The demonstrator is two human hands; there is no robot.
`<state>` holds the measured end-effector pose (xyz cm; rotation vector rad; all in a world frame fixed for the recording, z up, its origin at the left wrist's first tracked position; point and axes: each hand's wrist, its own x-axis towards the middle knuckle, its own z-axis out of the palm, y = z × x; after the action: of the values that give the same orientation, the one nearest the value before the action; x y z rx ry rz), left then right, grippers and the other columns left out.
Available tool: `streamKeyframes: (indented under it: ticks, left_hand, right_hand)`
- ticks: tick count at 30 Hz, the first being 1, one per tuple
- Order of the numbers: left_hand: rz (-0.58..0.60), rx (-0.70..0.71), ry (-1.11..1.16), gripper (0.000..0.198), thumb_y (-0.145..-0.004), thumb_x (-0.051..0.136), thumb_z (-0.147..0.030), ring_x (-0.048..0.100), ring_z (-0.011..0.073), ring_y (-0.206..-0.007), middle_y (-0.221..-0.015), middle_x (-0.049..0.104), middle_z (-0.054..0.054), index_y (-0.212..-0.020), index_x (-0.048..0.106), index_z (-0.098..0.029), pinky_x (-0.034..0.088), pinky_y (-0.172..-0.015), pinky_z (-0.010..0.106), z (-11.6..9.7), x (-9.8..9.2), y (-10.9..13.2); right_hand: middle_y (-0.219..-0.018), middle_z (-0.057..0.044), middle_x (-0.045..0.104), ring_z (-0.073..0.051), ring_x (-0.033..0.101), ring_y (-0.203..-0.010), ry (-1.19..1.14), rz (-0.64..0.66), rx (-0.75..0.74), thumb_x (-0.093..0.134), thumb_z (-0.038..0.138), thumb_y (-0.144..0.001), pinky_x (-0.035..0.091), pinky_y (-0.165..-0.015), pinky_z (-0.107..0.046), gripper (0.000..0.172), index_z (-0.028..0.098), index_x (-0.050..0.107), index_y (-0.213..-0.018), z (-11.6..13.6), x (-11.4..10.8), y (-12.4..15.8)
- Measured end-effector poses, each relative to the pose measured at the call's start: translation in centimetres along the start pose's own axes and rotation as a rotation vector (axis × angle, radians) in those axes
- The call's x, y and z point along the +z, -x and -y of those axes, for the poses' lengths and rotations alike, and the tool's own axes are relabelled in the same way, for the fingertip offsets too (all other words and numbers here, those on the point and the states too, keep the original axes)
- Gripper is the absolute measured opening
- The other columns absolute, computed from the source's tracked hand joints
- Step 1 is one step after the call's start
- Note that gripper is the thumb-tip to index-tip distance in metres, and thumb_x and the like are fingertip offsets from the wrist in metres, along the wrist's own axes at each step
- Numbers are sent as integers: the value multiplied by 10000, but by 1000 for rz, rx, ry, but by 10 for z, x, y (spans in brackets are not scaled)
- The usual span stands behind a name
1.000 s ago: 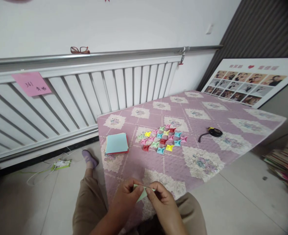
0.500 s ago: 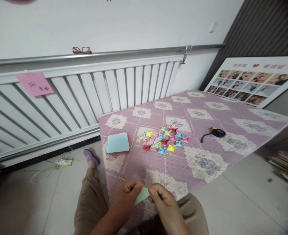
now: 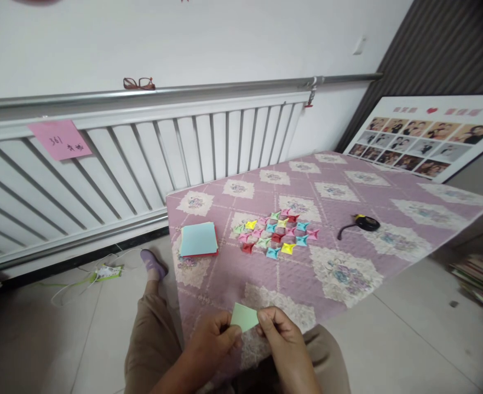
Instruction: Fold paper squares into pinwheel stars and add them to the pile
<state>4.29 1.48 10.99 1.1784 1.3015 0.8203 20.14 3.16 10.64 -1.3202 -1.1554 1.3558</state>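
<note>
Both hands pinch a small green paper [image 3: 244, 317] at the table's near edge: left hand [image 3: 212, 342] grips its left corner, right hand [image 3: 281, 335] its right. Ahead, bare cloth [image 3: 241, 271], then folded stars [image 3: 275, 235].

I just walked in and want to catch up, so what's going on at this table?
A seated person holds a small green paper, with the left hand and right hand each pinching one side, over the near edge of the pink quilted cloth. Farther back on it lie a cluster of small folded paper pieces in many colours, a stack of square sheets with blue on top, and a small black object.
</note>
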Motion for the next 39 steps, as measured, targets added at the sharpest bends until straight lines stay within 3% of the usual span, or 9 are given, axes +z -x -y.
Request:
streamKeyframes:
  ticks: [5,9,15,21,26,29,35,37,39]
  left_hand:
    - [-96,53,-204,178,-762,466,-309,443,148,-591,-581,483,-24,-631,506,-196,294,-566,266,-2,0,3]
    - [-88,8,-85,172,-748,475,-333,419,139,-566,-576,456,-36,-662,523,-192,305,-554,261,1,3,2]
    - [-93,-2,-30,191,-770,483,-322,418,131,-562,-599,476,-36,-742,587,-165,324,-560,257,9,4,2]
    - [-70,31,-33,184,-777,496,-311,424,125,-563,-587,493,-35,-737,591,-159,326,-551,247,4,2,4]
    - [-6,-42,14,186,-768,524,-334,417,110,-522,-552,481,-47,-694,551,-166,311,-519,237,11,-5,1]
    - [11,-64,80,275,-771,555,-425,406,97,-494,-557,489,-43,-679,524,-167,309,-501,231,17,-10,0]
    - [72,103,388,640,-692,684,-569,511,110,-621,-936,618,52,-1175,524,-180,370,-571,234,12,-11,-1]
    - [79,127,428,674,-641,750,-523,525,119,-675,-1025,610,64,-1190,532,-198,379,-604,238,13,-9,-3]
    - [23,84,412,633,-656,743,-504,519,122,-668,-942,621,48,-1170,555,-187,375,-608,241,18,-7,-6]
  right_hand:
    - [-567,44,386,-128,345,-567,-7,-78,10,558,628,-770,317,-542,-242,461,215,473,-584,0,8,5]
    - [-560,40,412,-128,367,-567,-31,-93,34,576,611,-767,321,-544,-240,448,212,486,-582,-1,8,4]
    - [-566,37,499,-127,418,-559,-126,61,146,700,595,-647,350,-562,-248,416,201,569,-626,-9,13,3]
    - [-525,43,491,-126,434,-536,-109,-1,149,699,605,-639,372,-556,-254,437,203,545,-564,-15,21,8]
    - [-623,33,564,-145,519,-601,-179,-12,198,733,559,-625,418,-572,-250,406,215,634,-816,-12,12,3]
    - [-614,39,545,-138,506,-585,-185,-33,177,745,525,-625,413,-554,-242,370,221,612,-790,-13,4,-2]
    - [-569,58,497,-133,476,-528,-276,-87,181,734,504,-641,400,-527,-247,341,236,561,-761,-18,5,-5]
    - [-578,65,490,-129,478,-532,-348,-94,216,750,487,-624,414,-541,-249,344,238,558,-764,-18,8,-4]
    - [-593,68,490,-120,476,-536,-407,-86,251,765,463,-618,429,-566,-251,339,236,561,-764,-17,12,-1]
